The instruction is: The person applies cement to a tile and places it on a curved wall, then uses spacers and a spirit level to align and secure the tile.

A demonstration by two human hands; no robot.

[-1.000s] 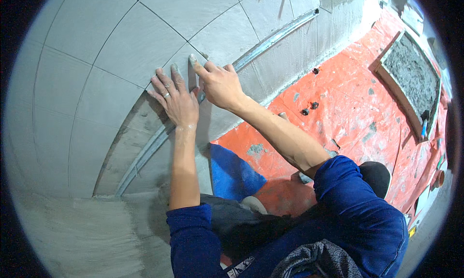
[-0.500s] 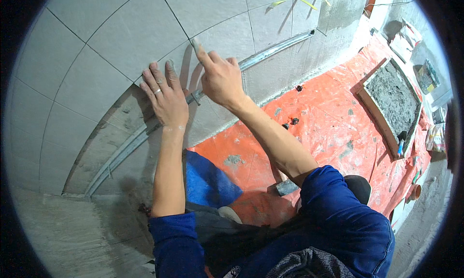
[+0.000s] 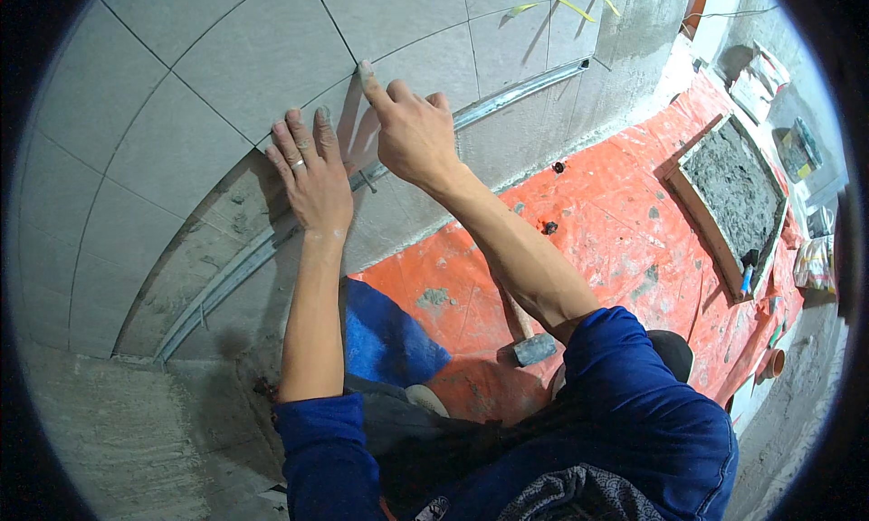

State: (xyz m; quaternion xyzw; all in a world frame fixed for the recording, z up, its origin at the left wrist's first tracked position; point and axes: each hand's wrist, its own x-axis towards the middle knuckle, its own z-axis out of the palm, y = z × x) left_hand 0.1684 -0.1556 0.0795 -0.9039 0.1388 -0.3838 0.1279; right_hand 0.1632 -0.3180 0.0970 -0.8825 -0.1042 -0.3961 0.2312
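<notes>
My left hand [image 3: 312, 177] rests with fingers spread on the pale grey wall tiles [image 3: 217, 105], near the edge of a bare, recessed strip [image 3: 195, 240]. Just right of it, my right hand [image 3: 409, 136] touches a tile joint with its index fingertip, that finger stretched out and the others half curled, with nothing visible in it. Below the tiles a metal rail [image 3: 519, 95] runs along the wall, partly behind both hands, with a thin metal pin [image 3: 369, 184] beside my left hand. Yellow strips [image 3: 575, 9] hang on tiles at the upper right.
Red plastic sheeting [image 3: 606, 231] covers the floor, with a blue sheet [image 3: 385, 331], a mallet [image 3: 532, 349] by my right forearm and small black objects [image 3: 549, 227]. On the right are a wooden-framed tray of grey mortar [image 3: 729, 181], a bag [image 3: 815, 263] and a brown pot [image 3: 773, 363].
The camera's view has shifted. My right index fingertip has moved slightly up along the tile joint, while my left hand keeps its place on the tiles. More of the mallet shows.
</notes>
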